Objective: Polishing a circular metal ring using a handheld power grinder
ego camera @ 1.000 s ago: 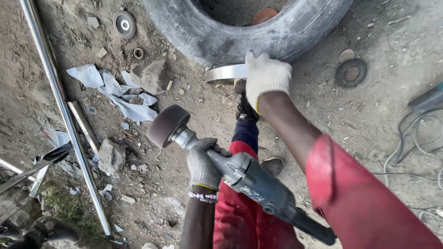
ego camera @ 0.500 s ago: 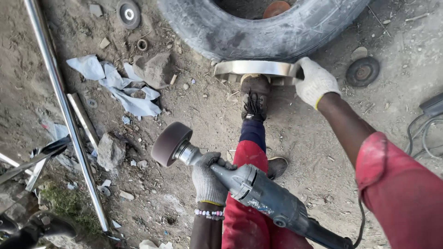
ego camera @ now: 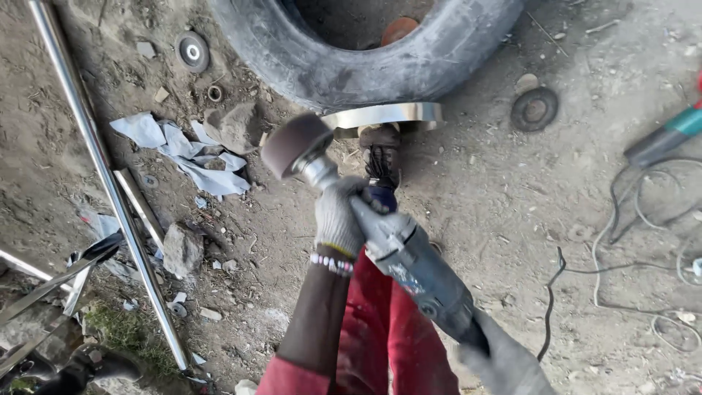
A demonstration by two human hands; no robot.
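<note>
Both hands clamped on grinder (ego camera: 409, 271): left hand (ego camera: 338, 217) front, right hand (ego camera: 504, 366) rear.

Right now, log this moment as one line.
left hand: grips grinder neck | right hand: rear grip | sanding drum: raised | metal band: under shoe

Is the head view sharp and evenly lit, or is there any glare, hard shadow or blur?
Head view: soft, even daylight, no hard shadows on the dusty dirt ground; bright glare on the curved shiny metal strip and the long steel tube; the grey angle grinder with its brown sanding drum and the gloved left hand are sharp; the gloved right hand is slightly soft at the bottom edge.
</note>
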